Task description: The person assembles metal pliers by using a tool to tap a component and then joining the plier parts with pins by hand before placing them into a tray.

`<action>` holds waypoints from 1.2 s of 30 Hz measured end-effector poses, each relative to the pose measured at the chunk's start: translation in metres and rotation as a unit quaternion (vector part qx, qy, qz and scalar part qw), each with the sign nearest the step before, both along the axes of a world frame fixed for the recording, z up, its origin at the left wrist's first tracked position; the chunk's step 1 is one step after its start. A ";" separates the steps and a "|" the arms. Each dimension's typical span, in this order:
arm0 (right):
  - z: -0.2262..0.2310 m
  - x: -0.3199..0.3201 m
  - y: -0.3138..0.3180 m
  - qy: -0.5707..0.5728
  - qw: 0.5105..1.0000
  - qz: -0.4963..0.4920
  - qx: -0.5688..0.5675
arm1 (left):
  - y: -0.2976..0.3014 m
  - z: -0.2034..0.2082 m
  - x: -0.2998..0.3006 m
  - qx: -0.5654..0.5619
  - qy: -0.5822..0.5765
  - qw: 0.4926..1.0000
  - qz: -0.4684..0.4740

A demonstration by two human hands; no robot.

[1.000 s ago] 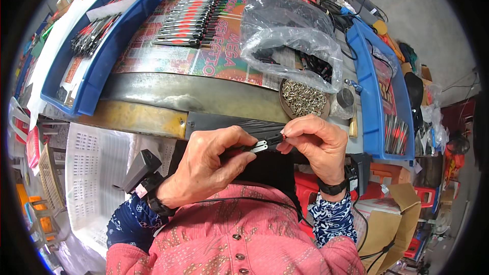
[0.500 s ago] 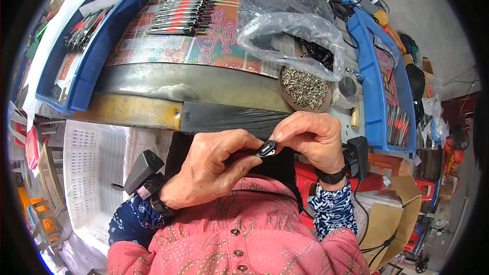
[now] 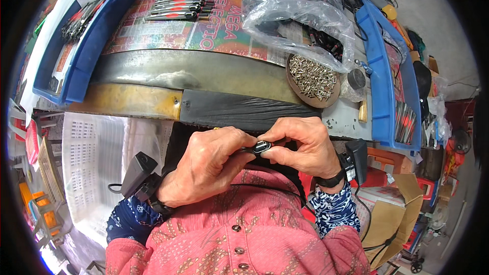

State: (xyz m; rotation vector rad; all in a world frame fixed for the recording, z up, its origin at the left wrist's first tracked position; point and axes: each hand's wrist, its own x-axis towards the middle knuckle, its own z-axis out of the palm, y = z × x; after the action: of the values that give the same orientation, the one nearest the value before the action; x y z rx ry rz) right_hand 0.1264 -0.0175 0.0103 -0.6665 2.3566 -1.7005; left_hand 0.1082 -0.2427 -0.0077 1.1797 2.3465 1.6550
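In front of my chest, just off the table's near edge, both hands meet at a small black piece with a silver rim (image 3: 262, 146). My left hand (image 3: 206, 165) pinches its left end between thumb and fingertips. The thumb and forefinger of my right hand (image 3: 303, 142) close on its right end. Much of the piece is hidden by the fingers, so its full shape does not show. Beyond my right hand, a round brown dish (image 3: 326, 104) holds a heap of small silver metal pins (image 3: 312, 78).
Slender black, red and silver pieces (image 3: 178, 1) lie in a row on the table. A clear plastic bag (image 3: 326, 23) holds dark parts. Blue trays flank the table, left (image 3: 84, 79) and right (image 3: 379, 84). A white basket (image 3: 89, 168) and cardboard box (image 3: 389, 219) stand below.
My right hand has shifted slightly left, its thumb now pressing the piece from below. The piece has turned flatter and moved a little left. The view has shifted slightly over the table.
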 end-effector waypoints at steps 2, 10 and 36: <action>-0.003 0.001 -0.004 -0.001 1.000 -0.019 -0.008 | 0.000 -0.002 0.000 0.003 0.002 1.000 0.011; -0.004 0.004 -0.011 0.066 0.997 -0.022 0.040 | -0.006 -0.005 0.003 -0.012 0.014 0.999 0.039; -0.001 0.000 -0.012 0.060 0.998 -0.024 0.028 | -0.004 -0.004 -0.003 -0.009 0.060 0.996 0.062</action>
State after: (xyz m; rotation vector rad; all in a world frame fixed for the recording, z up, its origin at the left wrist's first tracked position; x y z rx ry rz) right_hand 0.1268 -0.0294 0.0088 -0.7256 2.5107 -1.6509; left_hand 0.1049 -0.2469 -0.0114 1.1849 2.5495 1.6370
